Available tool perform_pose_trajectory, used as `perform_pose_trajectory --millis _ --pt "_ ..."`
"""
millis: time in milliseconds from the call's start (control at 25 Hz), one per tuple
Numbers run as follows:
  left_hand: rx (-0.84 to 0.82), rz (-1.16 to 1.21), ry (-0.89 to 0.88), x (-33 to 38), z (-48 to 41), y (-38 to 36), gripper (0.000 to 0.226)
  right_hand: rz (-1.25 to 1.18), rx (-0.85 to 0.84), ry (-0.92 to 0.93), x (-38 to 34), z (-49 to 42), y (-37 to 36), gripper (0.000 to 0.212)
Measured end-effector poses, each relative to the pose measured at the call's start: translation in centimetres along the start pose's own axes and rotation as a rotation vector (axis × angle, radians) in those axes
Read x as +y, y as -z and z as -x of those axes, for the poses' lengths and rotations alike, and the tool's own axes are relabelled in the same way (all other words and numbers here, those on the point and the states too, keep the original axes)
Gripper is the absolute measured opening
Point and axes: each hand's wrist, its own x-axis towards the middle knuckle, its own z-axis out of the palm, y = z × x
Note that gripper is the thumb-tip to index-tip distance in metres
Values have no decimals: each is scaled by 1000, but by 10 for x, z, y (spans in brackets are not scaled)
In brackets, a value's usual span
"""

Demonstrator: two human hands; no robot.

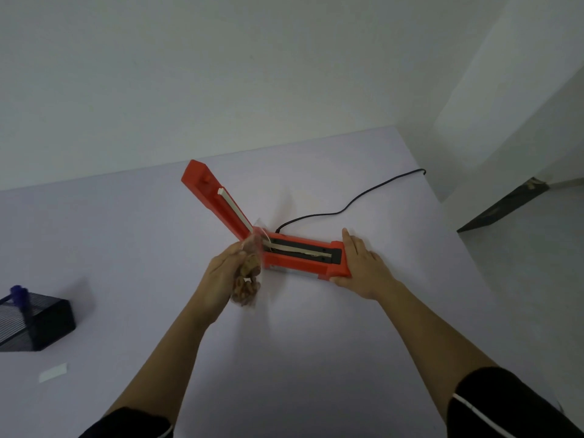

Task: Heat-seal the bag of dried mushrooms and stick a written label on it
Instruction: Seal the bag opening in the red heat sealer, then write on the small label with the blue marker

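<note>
A red heat sealer (301,252) lies mid-table with its lid arm (215,200) raised up and to the left, baring the pale sealing strip. My left hand (221,276) grips a clear bag of dried mushrooms (248,281) at the sealer's left end, and the bag's top edge reaches over the hinge end. My right hand (360,267) clasps the right end of the sealer's base, fingers on top and thumb at the front. A small white label (53,372) lies flat at the table's left front.
A black power cord (354,200) runs from the sealer back to the table's far right edge. A black mesh pen holder (34,324) with a blue pen (17,297) stands at the left. White walls stand behind; the floor drops off on the right.
</note>
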Motion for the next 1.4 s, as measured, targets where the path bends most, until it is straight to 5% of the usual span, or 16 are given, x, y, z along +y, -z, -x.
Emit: perform_pose_trajectory --millis 280,400,520,600,800,1000,1120,1240,1320,1400 --pt "33 -17 -32 -8 25 21 35 136 -16 -44 -3 2 4 108" --pt "41 63 -41 -17 32 25 46 307 122 -20 -16 9 9 108" --pt "86 11 -13 -30 38 16 32 -110 410 196 -53 26 10 66" --pt "117 -110 -62 -44 41 4 23 -520 331 176 -83 42 3 26" --pt "100 -407 -172 -82 62 -28 39 -1027 -15 -69 -109 57 -39 36" --pt "3 -562 -201 -105 70 -49 43 -1119 -77 -102 -105 61 -60 27" --pt "-8 -496 -204 -115 75 -46 24 -1154 -35 -143 -102 65 -67 17" --pt "132 -221 -127 -120 78 -35 24 -1117 -9 -125 -102 69 -73 14" --pt "278 -202 -26 -123 72 -26 35 -1086 13 -92 -102 71 -73 14" --pt "239 -235 81 -125 68 -18 39 -1068 27 -67 -105 71 -72 16"
